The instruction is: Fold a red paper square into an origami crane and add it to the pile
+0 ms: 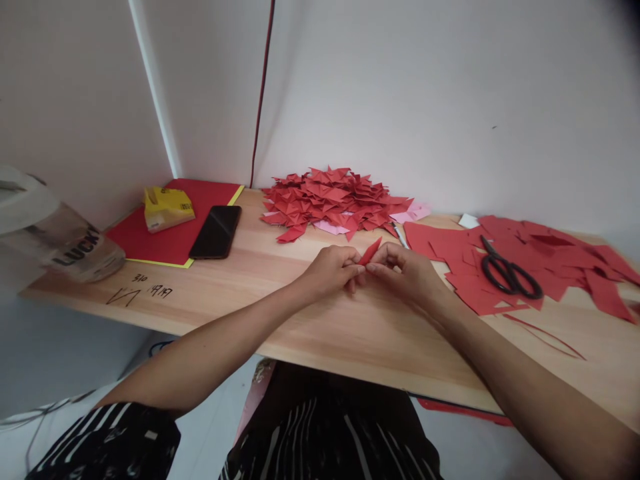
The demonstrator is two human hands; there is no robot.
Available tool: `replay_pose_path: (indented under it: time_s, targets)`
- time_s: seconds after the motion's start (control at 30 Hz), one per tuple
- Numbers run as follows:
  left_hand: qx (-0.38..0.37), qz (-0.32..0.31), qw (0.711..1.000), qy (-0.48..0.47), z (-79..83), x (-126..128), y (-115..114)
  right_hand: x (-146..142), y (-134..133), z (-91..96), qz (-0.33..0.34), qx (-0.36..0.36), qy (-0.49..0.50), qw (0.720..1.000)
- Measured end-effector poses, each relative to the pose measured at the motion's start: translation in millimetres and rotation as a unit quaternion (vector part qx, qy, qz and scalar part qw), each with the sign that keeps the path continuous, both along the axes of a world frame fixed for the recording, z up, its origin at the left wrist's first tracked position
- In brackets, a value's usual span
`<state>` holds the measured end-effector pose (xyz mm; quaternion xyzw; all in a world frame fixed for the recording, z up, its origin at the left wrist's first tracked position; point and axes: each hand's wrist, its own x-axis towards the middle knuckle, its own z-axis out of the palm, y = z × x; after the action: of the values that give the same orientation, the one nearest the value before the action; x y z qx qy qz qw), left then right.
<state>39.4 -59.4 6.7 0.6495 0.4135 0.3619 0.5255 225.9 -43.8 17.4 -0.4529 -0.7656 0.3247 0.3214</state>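
Note:
A small folded piece of red paper (371,251) is held just above the middle of the wooden table, its pointed end sticking up. My left hand (336,268) pinches its lower left side between thumb and fingers. From the other side, my right hand (400,268) grips it with thumb and forefinger, so both hands are closed on the same piece. Part of the paper is hidden by my fingers. Behind my hands lies a heap of folded red paper pieces (330,197), with a few pink ones among them.
Red paper sheets (470,257) spread to the right, with black-handled scissors (510,275) on top and thin red strips (547,335) nearby. Leftward lie a black phone (216,232), a yellow packet (169,208) on red sheets (155,243), and a clear bottle (83,247). A wall (400,100) stands behind.

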Motion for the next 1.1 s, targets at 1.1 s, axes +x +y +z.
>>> replay_pose_path:
  time_s: [1.1]
  targets:
    - [-0.036, -0.03, 0.999, -0.018, 6.2, -0.7, 0.0, -1.1, 0.6, 3.2, 0.065, 0.016, -0.01, 0.998]
